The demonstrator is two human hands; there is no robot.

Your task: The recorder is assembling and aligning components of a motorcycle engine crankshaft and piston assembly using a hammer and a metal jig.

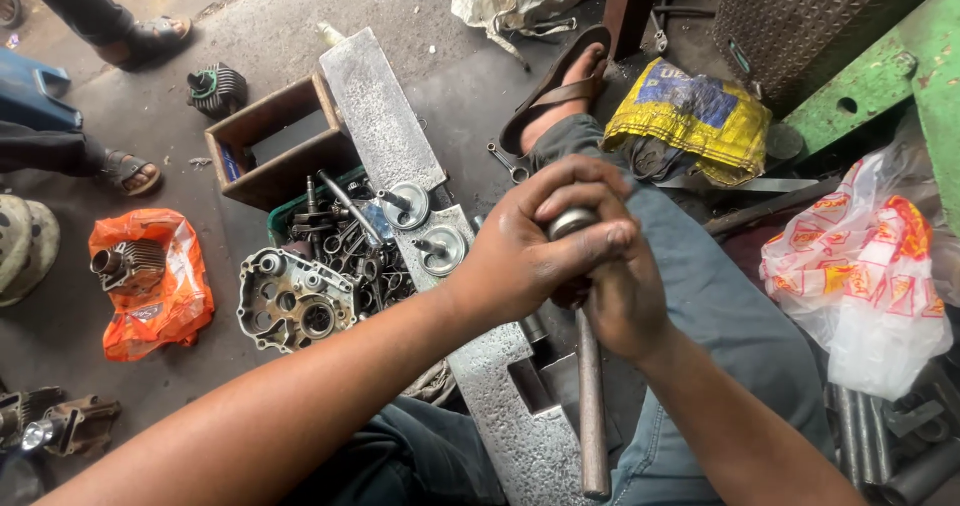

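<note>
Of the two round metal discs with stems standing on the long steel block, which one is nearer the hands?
The lower disc, closest to the left hand. The other disc sits farther up the steel block, toward the wooden box.

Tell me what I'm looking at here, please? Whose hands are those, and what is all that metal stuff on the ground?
The camera sits on a person's head and looks down, so you see that person's own arms and legs. The left hand and the right hand are wrapped together around a small shiny metal part. A long rod hangs down below the hands. Under them lies a grey steel bar on the floor. Beside it are a crate of tools, an engine cover full of holes, and an engine cylinder on an orange bag. A yellow sack lies by the person's sandal. Other people's feet show at top left.
</note>
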